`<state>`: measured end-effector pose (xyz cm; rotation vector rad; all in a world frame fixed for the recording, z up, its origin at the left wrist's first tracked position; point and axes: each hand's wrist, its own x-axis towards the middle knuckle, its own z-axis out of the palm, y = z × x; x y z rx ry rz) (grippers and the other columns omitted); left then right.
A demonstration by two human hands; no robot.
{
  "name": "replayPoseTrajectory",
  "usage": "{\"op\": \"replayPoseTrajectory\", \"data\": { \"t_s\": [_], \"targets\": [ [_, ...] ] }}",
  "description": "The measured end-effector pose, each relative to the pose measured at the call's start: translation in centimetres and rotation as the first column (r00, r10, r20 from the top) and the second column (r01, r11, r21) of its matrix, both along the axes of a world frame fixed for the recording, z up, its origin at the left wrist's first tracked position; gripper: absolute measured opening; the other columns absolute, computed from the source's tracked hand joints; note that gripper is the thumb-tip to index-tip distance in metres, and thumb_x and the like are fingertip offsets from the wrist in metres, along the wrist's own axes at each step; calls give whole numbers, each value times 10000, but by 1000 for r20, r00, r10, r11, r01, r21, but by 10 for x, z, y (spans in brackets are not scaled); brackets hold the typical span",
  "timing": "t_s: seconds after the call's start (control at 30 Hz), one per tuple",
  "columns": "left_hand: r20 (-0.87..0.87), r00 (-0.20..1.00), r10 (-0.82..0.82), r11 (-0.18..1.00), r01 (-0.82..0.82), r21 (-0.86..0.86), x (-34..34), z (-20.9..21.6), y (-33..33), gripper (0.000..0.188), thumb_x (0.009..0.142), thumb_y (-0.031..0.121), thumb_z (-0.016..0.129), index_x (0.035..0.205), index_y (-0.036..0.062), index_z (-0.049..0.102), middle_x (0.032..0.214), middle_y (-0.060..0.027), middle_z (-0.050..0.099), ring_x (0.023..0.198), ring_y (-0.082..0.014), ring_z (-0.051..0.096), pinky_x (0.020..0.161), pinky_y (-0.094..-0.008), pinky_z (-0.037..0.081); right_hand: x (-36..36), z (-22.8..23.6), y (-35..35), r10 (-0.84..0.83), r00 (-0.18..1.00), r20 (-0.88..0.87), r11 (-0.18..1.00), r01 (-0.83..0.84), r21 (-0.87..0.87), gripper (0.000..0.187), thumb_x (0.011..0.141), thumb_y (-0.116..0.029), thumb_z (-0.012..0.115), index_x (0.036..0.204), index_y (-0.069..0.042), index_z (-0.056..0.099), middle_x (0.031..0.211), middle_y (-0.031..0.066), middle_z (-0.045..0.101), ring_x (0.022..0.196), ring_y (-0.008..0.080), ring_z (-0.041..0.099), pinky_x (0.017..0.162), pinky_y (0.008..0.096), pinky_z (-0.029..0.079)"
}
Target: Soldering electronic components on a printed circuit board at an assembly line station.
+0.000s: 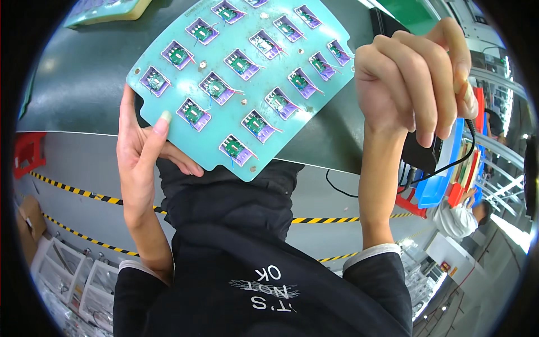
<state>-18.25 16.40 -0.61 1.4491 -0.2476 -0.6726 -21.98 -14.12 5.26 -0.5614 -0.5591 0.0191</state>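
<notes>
A pale teal fixture plate [222, 123] lies tilted across the near edge of the dark worktable. Several purple-lined pockets in it each carry a small green circuit board [238, 64] with thin wires. My left hand [147, 140] grips the plate's near left corner, thumb on top and fingers beneath. Raised off the plate's right side is my right hand [412, 84], its fingers curled and the thumb and forefinger pressed together. Whatever they pinch, if anything, is hidden.
Another teal plate [109, 12] rests at the table's far left. A black box [424, 151] with cables stands right, near a blue bin [441, 177]. Red stools [29, 154] and striped floor tape [84, 194] lie below. Another person [455, 216] is at far right.
</notes>
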Motion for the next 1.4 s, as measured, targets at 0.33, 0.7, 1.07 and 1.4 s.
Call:
{"op": "replayPoseTrajectory", "data": {
  "t_s": [0.33, 0.7, 1.07, 1.4],
  "targets": [
    [-151, 988, -37, 998, 43, 37, 12, 38, -2, 936, 970, 27, 553, 1522, 84, -200, 827, -245, 673, 590, -313, 702, 506, -338, 588, 6, 3, 13, -119, 992, 36, 992, 117, 56, 122, 875, -35, 585, 902, -75, 473, 501, 16, 603, 419, 123, 596, 365, 183, 418],
    [-175, 966, -192, 977, 205, 59, 15, 49, -12, 844, 973, -10, 530, 1497, 99, -124, 1174, -285, 583, 817, -332, 722, 660, -394, 636, -6, 4, 4, -184, 983, -2, 981, 183, 69, 113, 901, -34, 529, 903, -75, 423, 494, 46, 537, 403, 163, 518, 320, 228, 365],
    [-96, 988, -123, 980, 136, 149, 7, 47, -8, 790, 968, 45, 596, 1499, 15, 11, 1154, -216, 639, 951, -250, 696, 812, -364, 594, -4, 4, 4, -276, 960, -51, 961, 274, -46, 85, 949, -122, 513, 924, -72, 447, 498, 9, 440, 423, 128, 454, 424, 246, 344],
    [-195, 980, -39, 997, 52, 65, 12, 60, -21, 481, 980, 120, 593, 1349, -49, 334, 1102, -165, 655, 854, -224, 716, 648, -310, 623, -9, 5, 3, -335, 938, -94, 941, 327, -91, 71, 963, -118, 484, 918, -89, 438, 497, -9, 449, 421, 115, 454, 416, 233, 330]
  ]
}}
